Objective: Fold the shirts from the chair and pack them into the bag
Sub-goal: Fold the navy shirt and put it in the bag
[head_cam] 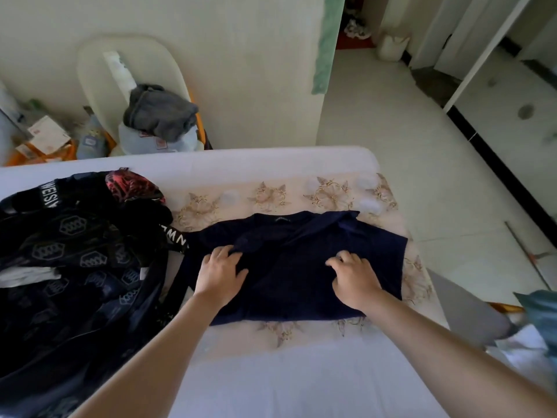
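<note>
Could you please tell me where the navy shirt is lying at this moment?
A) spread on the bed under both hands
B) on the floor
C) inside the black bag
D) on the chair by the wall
A: the navy shirt lies spread on the bed, with the left hand and the right hand both on it.
</note>
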Demonstrator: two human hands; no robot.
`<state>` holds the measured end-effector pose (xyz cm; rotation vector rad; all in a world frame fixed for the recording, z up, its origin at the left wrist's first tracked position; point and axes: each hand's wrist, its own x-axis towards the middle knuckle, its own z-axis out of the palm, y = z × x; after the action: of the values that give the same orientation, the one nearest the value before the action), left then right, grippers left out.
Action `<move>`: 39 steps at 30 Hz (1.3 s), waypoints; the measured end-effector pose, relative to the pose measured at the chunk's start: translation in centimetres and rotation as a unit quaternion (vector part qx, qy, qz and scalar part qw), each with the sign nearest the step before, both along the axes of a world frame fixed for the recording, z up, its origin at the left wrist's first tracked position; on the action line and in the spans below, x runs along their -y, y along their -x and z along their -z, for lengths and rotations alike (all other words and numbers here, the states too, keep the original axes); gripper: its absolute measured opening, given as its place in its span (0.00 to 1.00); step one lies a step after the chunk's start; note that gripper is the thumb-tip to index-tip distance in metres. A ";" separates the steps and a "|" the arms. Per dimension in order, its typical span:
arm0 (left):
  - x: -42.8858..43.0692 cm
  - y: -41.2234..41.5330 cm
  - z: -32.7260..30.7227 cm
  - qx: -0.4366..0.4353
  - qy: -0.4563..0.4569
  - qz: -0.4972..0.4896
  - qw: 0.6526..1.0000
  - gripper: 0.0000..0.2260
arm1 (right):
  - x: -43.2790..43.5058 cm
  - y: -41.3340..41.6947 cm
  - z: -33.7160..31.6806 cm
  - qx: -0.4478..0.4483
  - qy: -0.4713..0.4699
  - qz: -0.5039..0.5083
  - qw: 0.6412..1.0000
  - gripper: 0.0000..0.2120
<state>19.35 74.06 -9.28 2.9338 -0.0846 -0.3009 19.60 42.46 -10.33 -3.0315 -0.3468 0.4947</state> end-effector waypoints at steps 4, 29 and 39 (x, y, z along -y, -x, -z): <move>0.1 -2.1 -0.9 0.107 0.113 -0.009 0.988 0.06 | -1.4 -3.2 -0.3 0.078 -0.053 0.006 0.996 0.29; -2.6 5.4 1.3 -0.004 0.105 -0.259 0.960 0.18 | -8.9 1.0 2.5 0.112 -0.250 0.008 0.962 0.24; -4.0 8.6 -1.1 0.048 0.219 -0.353 0.908 0.05 | -8.3 6.7 2.5 0.049 -0.173 -0.004 0.984 0.32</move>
<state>10.77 78.06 -8.14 2.3280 0.7734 -0.0131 12.92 50.78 -12.86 -2.7203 -0.4024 0.2543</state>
